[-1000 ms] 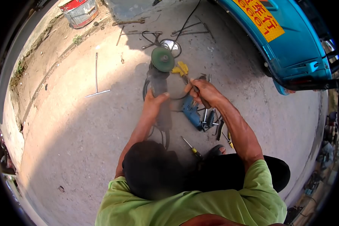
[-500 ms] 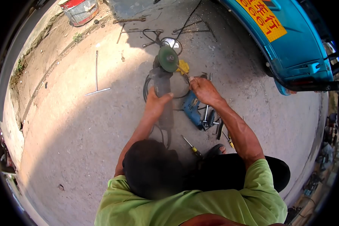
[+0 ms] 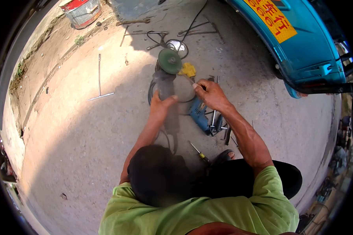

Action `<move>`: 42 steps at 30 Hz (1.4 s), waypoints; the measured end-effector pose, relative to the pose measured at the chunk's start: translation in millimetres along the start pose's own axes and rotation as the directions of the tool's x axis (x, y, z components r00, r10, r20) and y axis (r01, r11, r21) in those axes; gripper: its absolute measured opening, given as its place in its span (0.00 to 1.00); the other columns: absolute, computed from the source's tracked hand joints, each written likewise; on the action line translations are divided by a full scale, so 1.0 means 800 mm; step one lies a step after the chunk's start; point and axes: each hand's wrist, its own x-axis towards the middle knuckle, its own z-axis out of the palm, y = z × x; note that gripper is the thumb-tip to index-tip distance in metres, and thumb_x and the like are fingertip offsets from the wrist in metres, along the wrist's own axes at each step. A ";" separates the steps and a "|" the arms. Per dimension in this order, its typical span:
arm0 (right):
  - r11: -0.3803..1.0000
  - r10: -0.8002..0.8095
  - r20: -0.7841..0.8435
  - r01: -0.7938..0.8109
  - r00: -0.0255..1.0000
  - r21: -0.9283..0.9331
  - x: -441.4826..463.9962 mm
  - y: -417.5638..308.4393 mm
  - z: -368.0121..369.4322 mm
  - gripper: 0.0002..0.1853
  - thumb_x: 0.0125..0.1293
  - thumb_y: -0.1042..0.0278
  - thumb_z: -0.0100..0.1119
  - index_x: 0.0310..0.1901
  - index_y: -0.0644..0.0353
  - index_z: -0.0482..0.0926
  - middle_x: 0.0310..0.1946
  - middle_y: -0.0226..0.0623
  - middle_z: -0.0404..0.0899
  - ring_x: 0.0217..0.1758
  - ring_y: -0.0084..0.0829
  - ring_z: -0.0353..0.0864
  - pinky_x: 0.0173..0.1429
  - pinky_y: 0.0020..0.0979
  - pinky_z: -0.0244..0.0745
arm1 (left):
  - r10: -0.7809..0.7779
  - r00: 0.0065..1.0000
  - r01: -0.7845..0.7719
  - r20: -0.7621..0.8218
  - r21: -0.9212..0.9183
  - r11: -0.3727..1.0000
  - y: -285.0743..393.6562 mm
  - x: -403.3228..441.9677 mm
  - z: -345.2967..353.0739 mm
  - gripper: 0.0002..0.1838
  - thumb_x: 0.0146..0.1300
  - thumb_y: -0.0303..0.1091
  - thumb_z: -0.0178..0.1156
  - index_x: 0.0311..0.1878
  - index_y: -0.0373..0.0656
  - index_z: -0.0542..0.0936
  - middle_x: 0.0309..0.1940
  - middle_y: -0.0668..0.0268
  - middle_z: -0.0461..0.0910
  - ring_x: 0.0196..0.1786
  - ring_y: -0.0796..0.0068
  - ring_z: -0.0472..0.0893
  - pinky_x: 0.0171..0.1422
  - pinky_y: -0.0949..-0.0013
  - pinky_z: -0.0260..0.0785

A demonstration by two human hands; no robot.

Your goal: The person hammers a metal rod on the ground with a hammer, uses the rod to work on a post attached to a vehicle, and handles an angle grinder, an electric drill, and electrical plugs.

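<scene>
My left hand (image 3: 161,105) is closed around the dark body of an angle grinder (image 3: 166,85), which points away from me. Its green disc (image 3: 169,61) faces up at the far end. My right hand (image 3: 210,94) pinches a thin rod (image 3: 191,80), whose short visible end points toward the disc with a gap between them. What kind of rod it is, I cannot tell. Beyond my right fingertips lies a yellow object (image 3: 188,69) on the ground. A blue power drill (image 3: 201,116) rests just below my right hand.
A screwdriver (image 3: 200,152) lies near my foot. T-handle wrenches lie about, one T-handle wrench (image 3: 99,78) on the left. A black cable (image 3: 150,92) loops beside the grinder. At upper right stands a blue vehicle (image 3: 310,58); a paint bucket (image 3: 80,13) is at upper left.
My right hand has drawn the rod back from the disc, a little toward me. The grinder has shifted slightly left in my left hand's grip.
</scene>
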 end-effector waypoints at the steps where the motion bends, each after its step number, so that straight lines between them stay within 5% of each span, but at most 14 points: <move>1: 0.998 -0.014 -0.009 0.015 1.000 0.054 0.002 0.008 0.003 0.21 0.79 0.52 0.50 0.39 0.64 0.79 0.28 0.41 0.79 0.31 0.35 0.82 0.40 0.40 0.76 | 0.007 1.000 -0.007 -0.003 0.001 1.000 0.000 0.001 -0.001 0.23 0.63 0.33 0.67 0.56 0.36 0.69 0.35 0.57 0.79 0.27 0.64 0.85 0.30 0.63 0.79; 2: 0.994 -0.027 -0.018 0.029 0.999 0.108 0.004 0.014 0.005 0.21 0.80 0.51 0.50 0.38 0.62 0.80 0.27 0.35 0.79 0.29 0.27 0.81 0.37 0.37 0.76 | -0.001 1.000 0.001 0.004 -0.002 1.000 0.000 0.000 -0.002 0.23 0.63 0.33 0.67 0.56 0.36 0.69 0.35 0.57 0.79 0.27 0.64 0.85 0.30 0.63 0.79; 5: 0.989 -0.046 -0.032 0.050 0.998 0.137 0.006 0.018 0.009 0.19 0.79 0.53 0.53 0.40 0.62 0.80 0.29 0.34 0.79 0.29 0.26 0.81 0.37 0.35 0.77 | -0.013 1.000 0.013 0.014 -0.002 1.000 0.000 -0.001 -0.002 0.23 0.63 0.33 0.67 0.56 0.37 0.70 0.35 0.58 0.79 0.27 0.65 0.85 0.30 0.64 0.79; 11: 0.993 -0.110 -0.118 0.115 0.987 0.040 0.014 0.032 0.016 0.15 0.74 0.58 0.57 0.44 0.64 0.80 0.29 0.47 0.82 0.32 0.47 0.85 0.41 0.43 0.77 | -0.005 1.000 0.004 0.013 0.031 1.000 0.001 -0.003 0.000 0.23 0.62 0.34 0.67 0.56 0.36 0.70 0.34 0.58 0.79 0.26 0.65 0.84 0.30 0.64 0.79; 14: 0.983 -0.169 -0.158 0.154 0.973 -0.104 0.012 0.028 0.013 0.16 0.78 0.57 0.55 0.44 0.63 0.80 0.29 0.42 0.80 0.30 0.37 0.81 0.40 0.42 0.76 | -0.006 1.000 0.005 0.012 0.031 0.999 0.005 -0.005 0.002 0.24 0.61 0.34 0.67 0.56 0.36 0.70 0.35 0.58 0.79 0.26 0.65 0.84 0.29 0.64 0.79; 17: 0.977 -0.157 -0.152 0.130 0.976 -0.171 0.010 0.021 0.012 0.14 0.78 0.59 0.55 0.44 0.63 0.80 0.29 0.47 0.79 0.31 0.43 0.79 0.42 0.45 0.74 | -0.013 1.000 0.013 0.007 0.028 1.000 0.009 -0.008 0.006 0.25 0.61 0.33 0.67 0.57 0.36 0.70 0.35 0.58 0.79 0.26 0.65 0.84 0.29 0.64 0.79; 20: 0.973 -0.185 -0.173 0.155 0.967 -0.174 0.008 0.019 0.011 0.14 0.74 0.60 0.57 0.43 0.65 0.79 0.32 0.59 0.82 0.39 0.61 0.82 0.44 0.54 0.75 | -0.020 1.000 0.020 -0.008 0.038 0.999 0.004 -0.006 0.006 0.25 0.61 0.33 0.67 0.58 0.36 0.70 0.35 0.58 0.79 0.26 0.65 0.84 0.28 0.64 0.79; 26: 0.976 -0.138 -0.148 0.110 0.979 -0.186 0.005 0.012 0.010 0.14 0.75 0.61 0.55 0.43 0.66 0.79 0.32 0.60 0.81 0.39 0.63 0.82 0.44 0.55 0.74 | -0.019 1.000 0.019 -0.007 0.054 0.998 0.006 -0.008 0.010 0.25 0.62 0.32 0.67 0.60 0.36 0.70 0.36 0.58 0.80 0.26 0.65 0.84 0.28 0.64 0.79; 29: 0.969 -0.166 -0.165 0.130 0.972 -0.209 0.005 0.021 0.018 0.17 0.78 0.57 0.53 0.41 0.65 0.79 0.27 0.50 0.78 0.27 0.47 0.77 0.39 0.48 0.72 | -0.017 1.000 0.017 0.001 0.034 0.999 0.004 -0.007 0.009 0.26 0.62 0.32 0.67 0.61 0.36 0.70 0.36 0.58 0.80 0.26 0.65 0.84 0.27 0.64 0.79; 32: 0.984 -0.084 -0.119 0.064 0.989 -0.169 0.006 0.019 0.018 0.19 0.78 0.55 0.52 0.42 0.65 0.81 0.30 0.52 0.80 0.32 0.50 0.80 0.43 0.49 0.74 | -0.018 1.000 0.017 0.019 0.015 1.000 0.000 -0.002 0.005 0.26 0.62 0.32 0.67 0.61 0.36 0.70 0.36 0.58 0.80 0.26 0.65 0.84 0.28 0.64 0.79; 35: 0.980 -0.200 -0.261 0.188 0.944 -0.069 0.015 0.040 0.027 0.17 0.76 0.59 0.52 0.41 0.67 0.81 0.38 0.61 0.81 0.44 0.63 0.80 0.52 0.55 0.73 | -0.018 1.000 0.018 0.018 0.015 1.000 -0.002 0.000 0.005 0.26 0.62 0.33 0.66 0.61 0.36 0.70 0.36 0.58 0.79 0.26 0.65 0.84 0.28 0.64 0.79; 42: 0.972 -0.212 -0.283 0.173 0.936 -0.158 0.011 0.035 0.025 0.15 0.73 0.61 0.56 0.45 0.66 0.83 0.40 0.56 0.83 0.45 0.59 0.82 0.52 0.52 0.75 | -0.018 0.999 0.018 0.031 0.015 1.000 0.003 -0.004 0.009 0.27 0.62 0.34 0.66 0.61 0.36 0.69 0.36 0.57 0.80 0.26 0.65 0.85 0.28 0.64 0.79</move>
